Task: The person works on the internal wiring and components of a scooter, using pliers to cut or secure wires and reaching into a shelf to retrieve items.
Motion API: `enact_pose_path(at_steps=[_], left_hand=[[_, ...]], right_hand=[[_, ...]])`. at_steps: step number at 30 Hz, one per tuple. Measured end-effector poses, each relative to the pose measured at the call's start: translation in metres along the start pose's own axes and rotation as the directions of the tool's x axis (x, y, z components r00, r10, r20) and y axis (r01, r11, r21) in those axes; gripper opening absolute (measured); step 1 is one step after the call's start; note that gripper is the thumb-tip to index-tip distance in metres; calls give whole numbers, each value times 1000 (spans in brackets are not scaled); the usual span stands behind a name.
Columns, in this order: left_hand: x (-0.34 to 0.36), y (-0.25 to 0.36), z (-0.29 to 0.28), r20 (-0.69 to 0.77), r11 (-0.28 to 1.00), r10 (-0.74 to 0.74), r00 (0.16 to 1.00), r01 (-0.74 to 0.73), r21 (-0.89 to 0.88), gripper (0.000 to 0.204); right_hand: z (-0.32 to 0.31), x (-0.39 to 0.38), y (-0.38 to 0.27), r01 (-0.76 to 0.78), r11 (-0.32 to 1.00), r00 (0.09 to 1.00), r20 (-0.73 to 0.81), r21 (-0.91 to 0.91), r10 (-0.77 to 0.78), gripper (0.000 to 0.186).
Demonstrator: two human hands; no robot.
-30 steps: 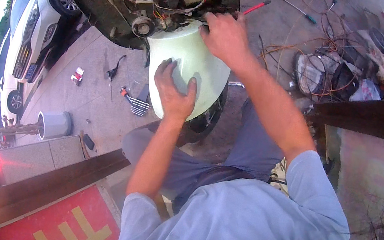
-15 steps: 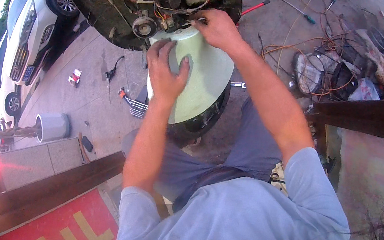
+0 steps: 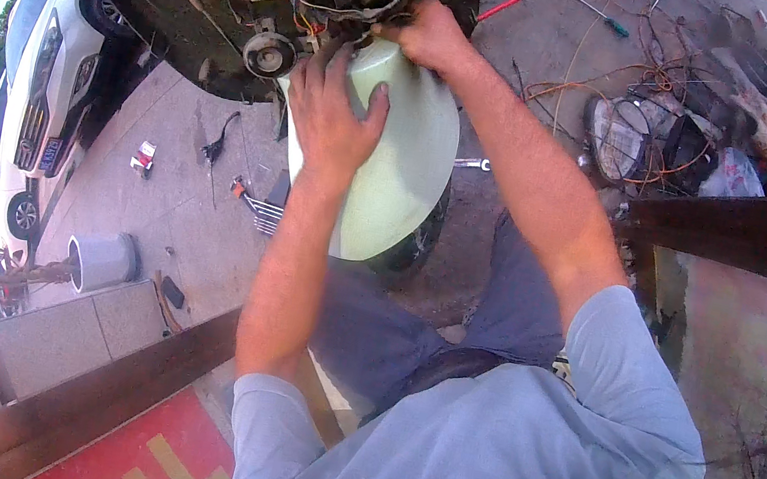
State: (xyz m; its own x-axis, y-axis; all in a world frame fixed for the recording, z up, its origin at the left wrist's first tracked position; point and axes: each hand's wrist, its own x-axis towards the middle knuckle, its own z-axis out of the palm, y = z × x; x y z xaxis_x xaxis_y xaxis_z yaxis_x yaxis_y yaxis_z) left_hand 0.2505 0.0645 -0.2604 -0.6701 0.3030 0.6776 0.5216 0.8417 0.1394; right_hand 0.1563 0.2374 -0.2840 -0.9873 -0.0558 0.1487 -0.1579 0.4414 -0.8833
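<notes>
A pale green curved panel, shaped like a fender [image 3: 406, 162], hangs over a dark tyre [image 3: 411, 244] below the opened front of a scooter-like vehicle [image 3: 201, 57]. My left hand [image 3: 332, 119] lies on the panel's left part, fingers stretched upward and thumb apart. At the panel's upper end, my right hand [image 3: 428, 36] has its fingers curled in beside the wires [image 3: 393, 3]; its fingertips, and anything in them, are hidden. A round horn-like part [image 3: 268, 55] sits just left of the panel's top.
On the left pavement lie a set of wrenches [image 3: 259, 209], a black lever [image 3: 217, 143] and a small red-and-white box [image 3: 143, 161]. A screwdriver [image 3: 603, 19] and red-handled tool [image 3: 506, 4] are at the upper right, near tangled cables and bags [image 3: 683, 148]. A rusty beam [image 3: 730, 229] stands right.
The whole view has shifted slightly. My right hand's fingers have moved further in behind the panel's top edge. My left hand stays on the panel, its fingers a little higher.
</notes>
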Motion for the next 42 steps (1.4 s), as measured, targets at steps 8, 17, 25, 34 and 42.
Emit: enact_pose_path(at_steps=[8, 17, 25, 34, 42], left_hand=[[34, 18, -22, 309, 933, 55, 949, -160, 324, 56], [47, 29, -24, 481, 915, -39, 876, -161, 369, 64], [50, 31, -21, 487, 892, -6, 874, -215, 397, 70], [49, 22, -26, 527, 901, 44, 849, -261, 345, 75], [55, 17, -23, 510, 896, 190, 839, -360, 259, 72]], right_hand=[[-2, 2, 27, 11, 558, 1000, -18, 830, 8, 27], [39, 21, 52, 31, 367, 988, -84, 930, 130, 17], [35, 2, 3, 100, -147, 946, -48, 984, 322, 13], [40, -41, -17, 234, 409, 932, -323, 882, 165, 16], [24, 5, 12, 14, -432, 911, 167, 902, 378, 12]])
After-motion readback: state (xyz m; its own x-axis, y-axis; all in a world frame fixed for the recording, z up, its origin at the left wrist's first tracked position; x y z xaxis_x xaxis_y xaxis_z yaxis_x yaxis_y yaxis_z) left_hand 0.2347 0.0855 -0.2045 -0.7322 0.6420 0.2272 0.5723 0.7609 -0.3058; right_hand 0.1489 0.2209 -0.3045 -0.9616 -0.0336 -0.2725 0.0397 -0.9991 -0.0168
